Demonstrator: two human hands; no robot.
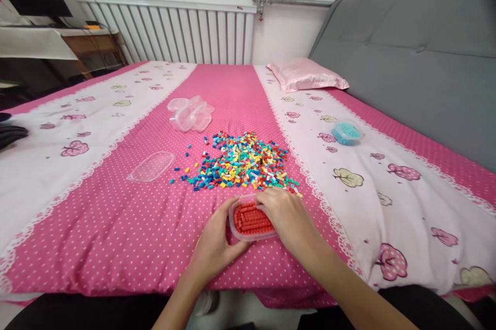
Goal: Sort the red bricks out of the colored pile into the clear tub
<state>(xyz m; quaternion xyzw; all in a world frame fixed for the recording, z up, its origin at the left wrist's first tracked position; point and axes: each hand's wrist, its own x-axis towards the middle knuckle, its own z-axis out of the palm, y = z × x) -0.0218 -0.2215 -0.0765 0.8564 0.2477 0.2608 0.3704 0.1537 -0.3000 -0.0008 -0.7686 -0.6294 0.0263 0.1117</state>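
Observation:
A clear plastic container [259, 237] sits near the front edge of the bed, lined with red building bricks [248, 218] in neat rows. My left hand [217, 239] grips its left side, thumb at the near rim and fingers at the far rim. Over the container's right side is my right hand [284, 211], its fingers bent down at the red bricks. Whether a brick is between those fingertips is hidden. Just beyond the container lies a loose pile of small multicoloured bricks [244, 162].
A clear lid [152, 167] lies flat left of the pile, and stacked clear containers [191, 114] stand behind it. To the right is a container of light blue pieces [346, 134]. A pink pillow [306, 74] lies by the grey headboard [411, 35].

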